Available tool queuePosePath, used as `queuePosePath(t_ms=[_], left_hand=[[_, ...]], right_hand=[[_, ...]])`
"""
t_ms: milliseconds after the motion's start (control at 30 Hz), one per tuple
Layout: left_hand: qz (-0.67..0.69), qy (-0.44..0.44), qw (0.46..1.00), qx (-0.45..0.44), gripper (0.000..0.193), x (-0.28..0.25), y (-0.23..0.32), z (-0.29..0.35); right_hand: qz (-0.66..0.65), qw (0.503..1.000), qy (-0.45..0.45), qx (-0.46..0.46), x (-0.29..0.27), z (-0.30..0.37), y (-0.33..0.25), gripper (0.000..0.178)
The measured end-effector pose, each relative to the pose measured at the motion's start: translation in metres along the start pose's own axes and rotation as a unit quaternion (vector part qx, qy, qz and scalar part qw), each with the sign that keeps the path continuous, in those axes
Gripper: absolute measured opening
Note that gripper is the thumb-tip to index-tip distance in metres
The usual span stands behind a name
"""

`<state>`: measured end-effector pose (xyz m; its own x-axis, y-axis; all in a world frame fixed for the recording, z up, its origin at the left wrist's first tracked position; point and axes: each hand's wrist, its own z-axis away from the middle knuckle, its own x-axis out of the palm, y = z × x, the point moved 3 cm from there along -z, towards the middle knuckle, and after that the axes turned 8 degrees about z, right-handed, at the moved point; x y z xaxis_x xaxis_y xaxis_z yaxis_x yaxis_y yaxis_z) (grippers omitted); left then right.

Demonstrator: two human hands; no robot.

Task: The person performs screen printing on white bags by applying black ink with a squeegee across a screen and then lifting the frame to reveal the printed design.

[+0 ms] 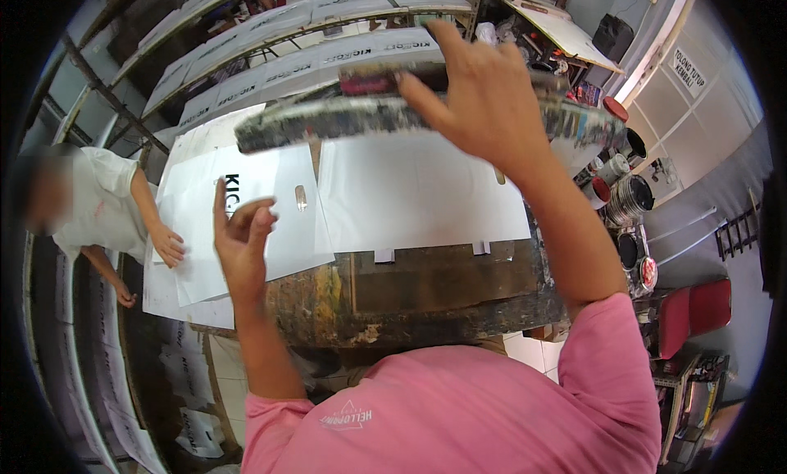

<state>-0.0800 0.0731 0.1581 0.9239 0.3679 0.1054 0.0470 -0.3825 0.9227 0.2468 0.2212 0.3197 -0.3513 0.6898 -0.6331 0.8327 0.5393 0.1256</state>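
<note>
My right hand (496,105) is raised with fingers spread over the near edge of a tilted, ink-stained screen-printing frame (320,122). Whether it touches the frame is hard to tell. Under that frame lies a blank white plastic bag (410,199), flat on the stained worktable (307,310). Small light tabs (384,255) stick out along the bag's near edge. To the left, white bags with black print (275,228) overlap on the table. Over them hovers my left hand (243,249), index finger up, thumb apart, holding nothing visible.
At the table's left end stands another person (115,195), one hand (168,246) by the printed bags. Racks of printed bags (270,77) fill the back and left. Paint cans (630,191) crowd the right side, with a red chair (695,314) beyond.
</note>
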Motion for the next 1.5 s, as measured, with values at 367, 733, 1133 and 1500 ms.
queuePosePath(t_ms=[367, 733, 1133, 1500], left_hand=[[-0.056, -0.026, 0.974, -0.216, 0.095, 0.046, -0.062, 0.084], [-0.490, -0.045, 0.869, -0.051, 0.116, 0.023, -0.123, 0.130], [-0.473, -0.048, 0.878, -0.054, 0.095, 0.024, -0.125, 0.127], [-0.514, -0.042, 0.855, -0.050, 0.086, 0.027, -0.122, 0.130]], right_hand=[[-0.144, 0.896, -0.405, -0.114, 0.048, 0.165, -0.018, 0.054], [-0.140, 0.958, -0.248, -0.046, 0.333, 0.091, 0.060, 0.042], [-0.024, 0.972, -0.231, -0.046, 0.401, 0.077, 0.058, 0.042], [-0.111, 0.954, -0.273, -0.049, 0.193, 0.223, -0.029, 0.056]])
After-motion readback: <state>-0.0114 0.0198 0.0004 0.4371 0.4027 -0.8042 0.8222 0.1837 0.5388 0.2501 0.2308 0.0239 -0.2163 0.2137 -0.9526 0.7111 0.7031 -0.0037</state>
